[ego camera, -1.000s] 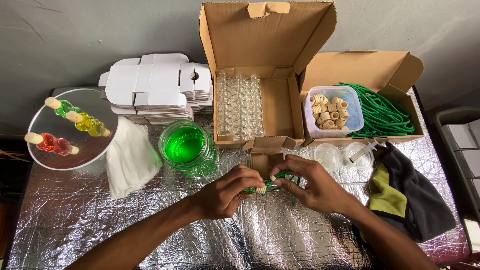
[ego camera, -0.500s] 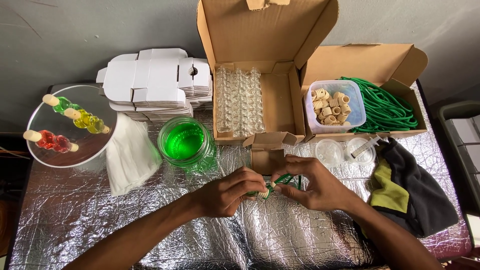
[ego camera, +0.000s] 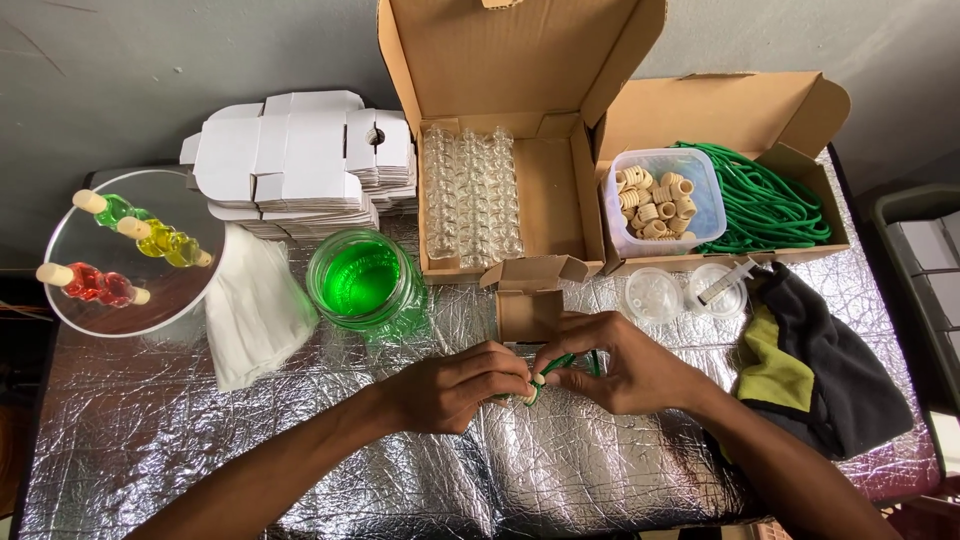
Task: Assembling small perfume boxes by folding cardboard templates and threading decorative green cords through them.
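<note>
Green cord (ego camera: pixel 560 362) w/ a small pale cork-like piece (ego camera: pixel 537 381) at its near end sits pinched between both hands, just above the foil-covered tabletop (ego camera: pixel 300 440). Left hand (ego camera: pixel 455 385) comes in from the left, fingers (ego camera: pixel 515 372) narrow, closed on the pale piece. Right hand (ego camera: pixel 625 368) comes from the right, fingers (ego camera: pixel 568 378) also narrow, gripping the cord right beside the left's fingertips; the two sets nearly touch. Both hands equally near it, since each holds part. Cord's long axis runs diagonally: low-left at the pale piece, up-right under the right palm, so its free length points away toward the right hand; most is hidden, can't tell how far it goes.

Outward from the fingers: just beyond, a small brown open carton (ego camera: pixel 530 300). Beyond-left, a glass jar of green liquid (ego camera: pixel 362 280), then a white cloth (ego camera: pixel 255 305) and a round mirror plate (ego camera: pixel 130 250) w/ coloured filled vials. Beyond-right, clear round lids (ego camera: pixel 652 293) and a dark cloth w/ yellow patch (ego camera: pixel 810 370). Farthest back: stack of flat white boxes (ego camera: pixel 290 160), big open carton of clear vials (ego camera: pixel 470 195), tub of corks (ego camera: pixel 660 200), coil of green cord (ego camera: pixel 765 205).
</note>
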